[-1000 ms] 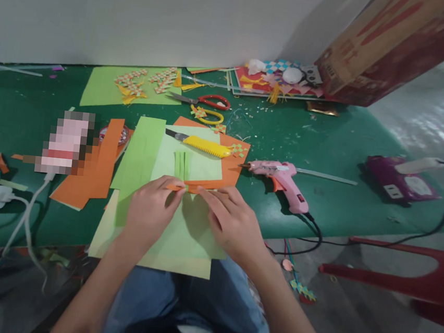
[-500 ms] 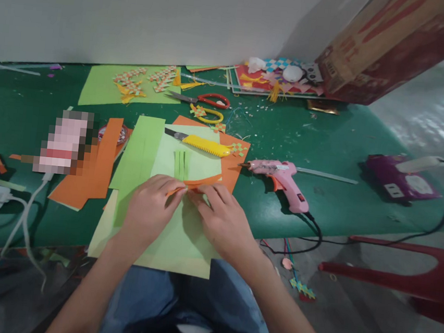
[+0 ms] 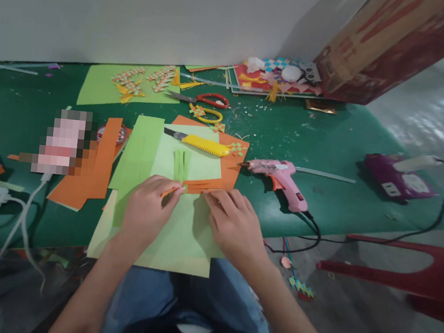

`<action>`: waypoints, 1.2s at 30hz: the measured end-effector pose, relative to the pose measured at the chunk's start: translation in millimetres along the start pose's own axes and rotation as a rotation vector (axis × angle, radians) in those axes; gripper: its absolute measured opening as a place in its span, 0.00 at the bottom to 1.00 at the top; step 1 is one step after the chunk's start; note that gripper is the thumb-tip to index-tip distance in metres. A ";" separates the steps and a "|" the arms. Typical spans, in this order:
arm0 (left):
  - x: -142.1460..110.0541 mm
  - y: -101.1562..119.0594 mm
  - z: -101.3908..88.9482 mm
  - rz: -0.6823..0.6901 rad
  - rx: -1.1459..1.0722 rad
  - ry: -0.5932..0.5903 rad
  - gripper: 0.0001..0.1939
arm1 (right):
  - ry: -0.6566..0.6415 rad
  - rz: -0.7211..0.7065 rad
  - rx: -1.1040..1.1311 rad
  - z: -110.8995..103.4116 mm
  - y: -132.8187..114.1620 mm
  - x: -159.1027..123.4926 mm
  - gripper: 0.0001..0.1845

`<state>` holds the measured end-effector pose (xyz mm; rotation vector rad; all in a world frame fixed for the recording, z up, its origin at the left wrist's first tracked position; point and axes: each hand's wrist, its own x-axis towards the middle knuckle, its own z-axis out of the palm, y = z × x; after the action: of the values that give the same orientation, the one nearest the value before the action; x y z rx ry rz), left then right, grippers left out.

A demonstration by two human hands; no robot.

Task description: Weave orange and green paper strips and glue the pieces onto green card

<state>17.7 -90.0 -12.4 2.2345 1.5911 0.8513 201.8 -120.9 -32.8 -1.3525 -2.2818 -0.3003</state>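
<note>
Orange strips in left hand, right hand at their edge

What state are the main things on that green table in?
Orange strips: pinched by left hand
Green strips: side by side
Knife: blade out
Glue gun: lying down, stick protruding from its back, power unclear
Red scissors: lying flat
Purple box: plug inserted

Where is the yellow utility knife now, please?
In the head view, the yellow knife lies on paper just left of centre, beyond the orange strips and left of the pink glue gun.
</note>
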 end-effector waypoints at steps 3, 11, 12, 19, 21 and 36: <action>0.6 2.2 -1.3 -0.032 -0.005 -0.014 0.10 | -0.009 0.047 -0.038 -4.4 4.7 -5.8 0.14; -1.0 1.9 -3.3 -0.041 -0.019 -0.032 0.10 | 0.161 0.286 -0.039 -27.3 46.6 -11.2 0.14; -1.2 1.3 -3.3 -0.040 -0.022 -0.032 0.10 | 0.192 0.387 -0.085 -28.0 53.4 -12.1 0.13; 0.8 0.9 -5.7 -0.044 -0.022 -0.050 0.09 | 0.038 0.713 -0.239 -9.5 79.4 -17.9 0.30; 1.8 1.2 -6.9 -0.055 -0.017 -0.057 0.09 | 0.037 0.712 -0.253 -5.3 82.6 -18.6 0.28; 3.2 -1.1 -6.8 0.002 0.077 -0.047 0.11 | 0.183 0.492 -0.033 -20.4 49.3 19.0 0.11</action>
<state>13.4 -87.5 -6.6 2.2916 1.6264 0.7443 242.7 -90.6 -8.1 -1.7650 -1.7345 -0.2810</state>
